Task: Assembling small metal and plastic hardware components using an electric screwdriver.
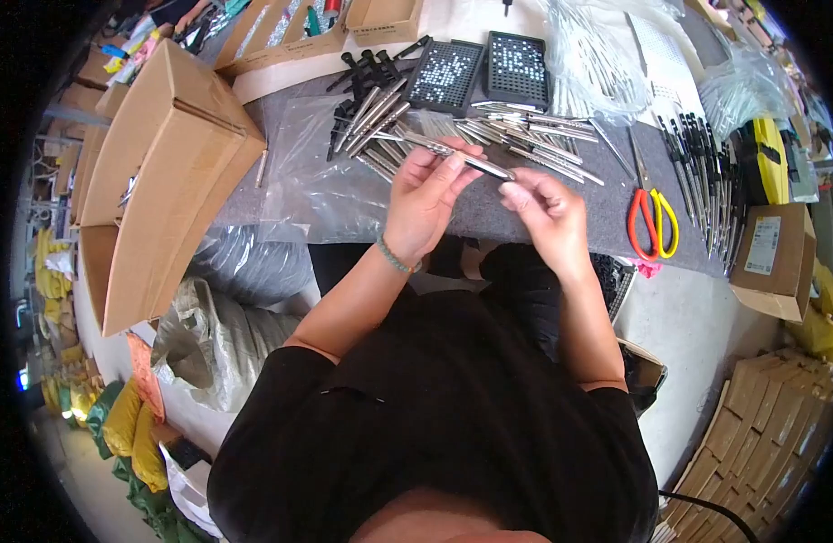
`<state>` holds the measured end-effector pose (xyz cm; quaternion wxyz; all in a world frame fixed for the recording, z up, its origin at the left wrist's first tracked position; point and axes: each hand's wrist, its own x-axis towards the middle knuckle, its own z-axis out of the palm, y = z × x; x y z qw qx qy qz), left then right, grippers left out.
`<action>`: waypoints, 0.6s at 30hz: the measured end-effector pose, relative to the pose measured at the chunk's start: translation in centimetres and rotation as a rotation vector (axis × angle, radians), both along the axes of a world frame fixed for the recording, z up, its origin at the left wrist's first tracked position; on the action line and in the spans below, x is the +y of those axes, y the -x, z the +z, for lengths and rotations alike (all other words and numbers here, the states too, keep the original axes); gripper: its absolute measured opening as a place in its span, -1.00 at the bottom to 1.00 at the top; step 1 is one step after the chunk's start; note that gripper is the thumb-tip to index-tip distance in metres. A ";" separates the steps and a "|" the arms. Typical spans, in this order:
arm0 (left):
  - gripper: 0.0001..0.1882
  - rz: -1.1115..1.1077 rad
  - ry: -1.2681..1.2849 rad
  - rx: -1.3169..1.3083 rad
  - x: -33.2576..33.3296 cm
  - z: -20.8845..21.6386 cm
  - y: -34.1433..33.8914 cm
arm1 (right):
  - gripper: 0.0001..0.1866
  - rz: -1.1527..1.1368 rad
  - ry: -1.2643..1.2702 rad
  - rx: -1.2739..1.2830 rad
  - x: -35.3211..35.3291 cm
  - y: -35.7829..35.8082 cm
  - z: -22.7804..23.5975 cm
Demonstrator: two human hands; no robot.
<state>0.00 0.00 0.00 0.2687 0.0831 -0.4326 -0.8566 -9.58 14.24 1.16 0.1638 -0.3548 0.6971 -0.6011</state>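
A slim silver metal tube [485, 166] slants across in front of me, held just above the near part of the table. My left hand [423, 201] grips it along its length, with thumb and fingers closed round it. At its right end, my right hand [554, 215] pinches the tube between thumb and fingertips. Just beyond my hands lies a loose heap of similar metal tubes [539, 145]. Behind the heap are two black trays [445, 77] [518, 71] of small silver pieces. Whether the tube has separate parts inside my fingers is hidden.
Scissors [644, 226] with red and yellow handles lie right of my hands, beside a row of black-and-silver rods [702, 181]. A clear plastic bag [593, 59] of rods lies farther back. An open cardboard box [177, 172] stands left, next to clear plastic sheeting [321, 195].
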 end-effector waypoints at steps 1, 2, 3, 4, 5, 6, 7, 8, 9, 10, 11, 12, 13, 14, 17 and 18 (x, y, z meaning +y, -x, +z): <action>-0.66 0.001 0.015 -0.025 0.0 0.0 -0.1 | -0.79 0.009 0.031 -0.208 -0.2 0.1 -0.3; -0.71 0.001 0.030 -0.051 -0.1 0.0 -0.4 | -0.78 0.018 0.058 -0.417 -0.4 0.2 -0.6; -0.71 0.036 0.010 -0.041 1.6 0.0 0.2 | -0.78 0.042 0.077 -0.456 1.7 1.6 -0.9; -0.72 0.055 0.524 -0.145 0.8 0.6 -0.1 | -0.77 0.006 0.111 -0.514 1.7 1.7 -1.2; -0.73 0.070 1.038 -0.250 0.1 1.0 -0.3 | -0.77 -0.033 0.145 -0.573 1.5 2.0 -1.5; -0.72 0.061 1.397 -0.221 -1.4 0.9 -0.4 | -0.76 -0.064 0.145 -0.598 1.6 2.2 -1.5; -0.72 0.071 1.397 -0.229 -2.5 0.8 -0.5 | -0.77 -0.090 0.153 -0.613 1.8 2.7 -1.7; -0.72 0.072 1.720 -0.254 -3.6 0.6 -0.6 | -0.78 -0.087 0.158 -0.616 2.0 3.3 -1.8; -0.71 0.067 2.041 -0.277 -4.6 0.3 -0.8 | -0.78 -0.086 0.160 -0.621 2.1 3.6 -2.0; -0.71 0.066 2.024 -0.294 -5.6 -0.3 -0.8 | -0.78 -0.088 0.177 -0.628 1.9 3.9 -2.0; -0.71 0.068 2.022 -0.298 -6.4 -0.8 -1.1 | -0.78 -0.085 0.174 -0.629 1.9 3.9 -1.9; -0.72 0.041 2.071 -0.291 -7.1 -0.8 -1.4 | -0.78 -0.082 0.144 -0.596 1.8 3.9 -1.9; -0.72 0.014 2.119 -0.284 -7.7 -0.8 -1.7 | -0.78 -0.078 0.114 -0.564 1.8 4.0 -1.9; -0.74 0.041 2.141 -0.226 -8.4 -1.1 -1.9 | -0.78 -0.080 0.113 -0.565 1.7 3.9 -2.0; -0.72 0.073 2.117 -0.233 -10.2 -1.0 -2.9 | -0.78 -0.104 0.066 -0.483 1.1 3.6 -2.5; -0.74 0.141 2.062 -0.236 -10.2 -0.8 -3.1 | -0.78 -0.116 0.038 -0.443 1.0 3.4 -2.6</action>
